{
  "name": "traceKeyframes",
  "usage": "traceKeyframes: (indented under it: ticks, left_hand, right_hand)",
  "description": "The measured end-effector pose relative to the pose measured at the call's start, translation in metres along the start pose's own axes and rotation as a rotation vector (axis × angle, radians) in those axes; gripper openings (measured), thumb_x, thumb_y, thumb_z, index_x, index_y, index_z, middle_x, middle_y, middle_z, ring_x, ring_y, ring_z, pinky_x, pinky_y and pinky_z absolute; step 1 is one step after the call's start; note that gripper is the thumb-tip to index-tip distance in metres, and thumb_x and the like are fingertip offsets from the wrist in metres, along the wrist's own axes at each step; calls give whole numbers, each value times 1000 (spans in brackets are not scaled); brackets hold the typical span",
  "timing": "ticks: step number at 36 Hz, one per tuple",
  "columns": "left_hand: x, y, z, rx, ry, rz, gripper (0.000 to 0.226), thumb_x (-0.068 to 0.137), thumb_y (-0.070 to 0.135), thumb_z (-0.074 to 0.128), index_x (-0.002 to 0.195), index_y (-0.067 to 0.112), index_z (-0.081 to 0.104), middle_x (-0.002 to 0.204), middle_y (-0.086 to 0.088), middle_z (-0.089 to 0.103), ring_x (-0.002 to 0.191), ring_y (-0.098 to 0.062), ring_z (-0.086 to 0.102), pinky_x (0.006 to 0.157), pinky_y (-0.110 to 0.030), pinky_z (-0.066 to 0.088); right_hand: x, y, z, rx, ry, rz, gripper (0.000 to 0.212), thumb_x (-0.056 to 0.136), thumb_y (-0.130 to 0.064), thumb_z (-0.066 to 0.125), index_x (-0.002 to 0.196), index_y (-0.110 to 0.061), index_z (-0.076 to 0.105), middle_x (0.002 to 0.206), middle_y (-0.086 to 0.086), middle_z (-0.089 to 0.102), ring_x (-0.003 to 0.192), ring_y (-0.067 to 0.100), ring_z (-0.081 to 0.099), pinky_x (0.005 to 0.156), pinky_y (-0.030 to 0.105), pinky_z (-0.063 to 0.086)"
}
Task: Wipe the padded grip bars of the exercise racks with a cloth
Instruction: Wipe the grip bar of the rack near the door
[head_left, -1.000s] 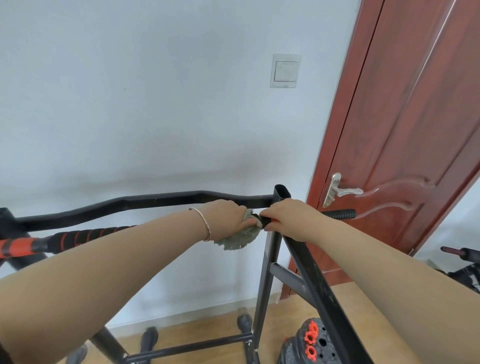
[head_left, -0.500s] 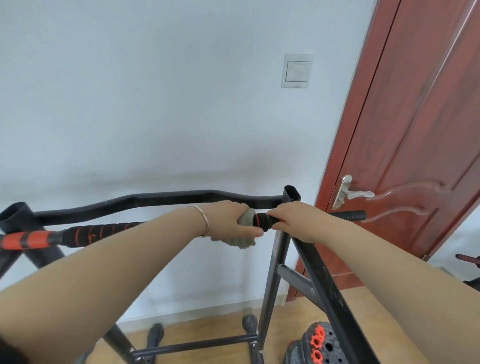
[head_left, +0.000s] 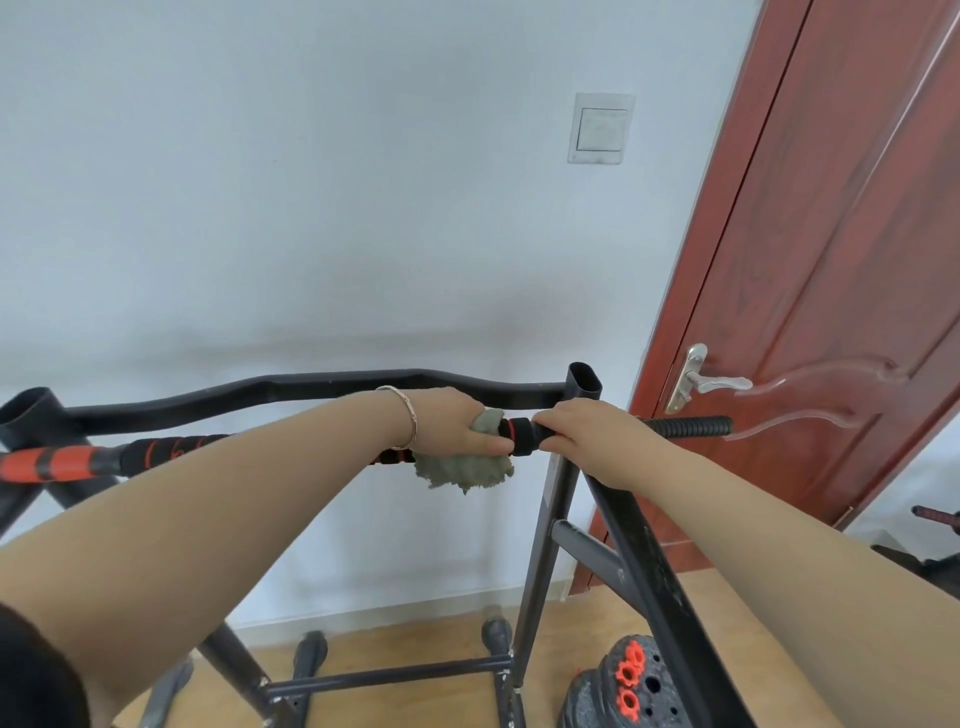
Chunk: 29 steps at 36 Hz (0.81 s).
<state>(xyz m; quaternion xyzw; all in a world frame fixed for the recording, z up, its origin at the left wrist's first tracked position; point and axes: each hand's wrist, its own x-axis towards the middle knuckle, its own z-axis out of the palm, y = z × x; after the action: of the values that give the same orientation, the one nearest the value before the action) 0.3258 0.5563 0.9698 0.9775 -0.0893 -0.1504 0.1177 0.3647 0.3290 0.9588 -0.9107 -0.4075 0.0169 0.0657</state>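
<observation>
Padded grip bar (head_left: 174, 450) lies crosswise on the rack (head_left: 540, 561) before you, long axis left to right; your left hand (head_left: 457, 421) wraps the cloth (head_left: 467, 470) around it; your right hand (head_left: 582, 431) grips it just beside.

A pale, bluish-white wall (head_left: 311, 208) fills most of the view, plain and evenly lit, with a soft grey shadow band low across it. A white rocker switch plate (head_left: 600, 129) is mounted on it near the door. To the right stands a reddish-brown wooden door (head_left: 857, 260) with raised curved moulding (its frame is the same colour), carrying a silver lever handle (head_left: 711, 382) that points right. A pale baseboard (head_left: 363, 618) runs along the wall's foot, meeting a light wood-tone floor (head_left: 415, 654). At lower right lie dark weight plates (head_left: 597, 701) with orange star-shaped parts.
</observation>
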Motion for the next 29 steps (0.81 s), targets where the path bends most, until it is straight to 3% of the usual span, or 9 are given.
traceKeyframes:
  ticks: [4, 7, 9, 12, 15, 19, 23, 26, 29]
  left_hand:
    - [-1, -7, -7, -72, -66, -61, 62, 87, 79, 32, 92, 31, 70, 86, 11, 72, 81, -7, 66, 74, -26, 48]
    - [-5, -15, -9, -62, 33, -80, 65, 95, 70, 29, 78, 19, 64, 76, 3, 66, 69, -11, 60, 65, -25, 42]
    - [-10, -16, -10, -18, 86, -39, 56, 98, 65, 31, 73, 24, 60, 74, 3, 64, 67, -10, 57, 61, -24, 39]
    - [-26, -18, -19, 25, 70, 8, 45, 97, 64, 35, 79, 33, 62, 81, 7, 67, 76, -8, 62, 67, -24, 44]
    - [-47, -21, -35, 44, 51, 0, 38, 96, 64, 39, 80, 38, 62, 79, 14, 67, 76, -2, 61, 68, -24, 43]
    - [-55, -14, -31, 35, -113, 15, 37, 92, 65, 42, 95, 38, 68, 86, 14, 74, 79, -4, 69, 83, -30, 53]
    - [-43, -8, -7, 18, 52, 56, 47, 73, 69, 65, 102, 33, 56, 91, 11, 66, 55, -2, 63, 60, -27, 53]
    - [-36, -11, 0, 147, 158, 101, 49, 68, 67, 70, 96, 29, 56, 96, 7, 57, 60, -4, 57, 53, -25, 45]
    - [-30, -13, 7, 186, 141, 86, 40, 75, 59, 69, 87, 23, 55, 75, 5, 67, 44, 0, 56, 51, -26, 44]
  right_hand:
    - [-8, 3, 10, 6, 83, -18, 13, 101, -33, 52, 102, -22, 57, 93, -8, 55, 94, 14, 49, 83, 35, 46]
    - [-12, 5, 17, 2, 165, -65, 17, 101, -32, 53, 112, -20, 60, 100, -6, 59, 99, 16, 49, 87, 30, 41]
    - [-13, 6, 19, 4, 190, -78, 21, 101, -30, 55, 118, -18, 60, 103, -3, 60, 100, 18, 49, 88, 30, 39]
    - [-15, 4, 19, 26, 188, -66, 26, 101, -30, 55, 124, -19, 60, 106, -4, 61, 103, 17, 50, 92, 31, 40]
    - [-13, 0, 12, 40, 115, -39, 22, 102, -31, 54, 120, -21, 61, 104, -5, 60, 103, 15, 50, 92, 33, 43]
    - [-6, -10, -9, 137, -8, 19, 25, 104, -32, 44, 94, -15, 60, 87, 1, 58, 83, 14, 53, 81, 35, 46]
    - [8, -23, -15, 107, -18, 82, 30, 107, -25, 36, 97, -11, 60, 88, 4, 61, 81, 20, 56, 78, 35, 47]
    - [27, -37, -10, 14, -51, 162, 30, 108, -28, 34, 98, -12, 58, 87, 3, 58, 82, 22, 54, 75, 36, 46]
    - [48, -47, -6, 99, -121, 365, 46, 106, -42, 27, 87, -14, 57, 77, 1, 58, 75, 23, 59, 68, 36, 44]
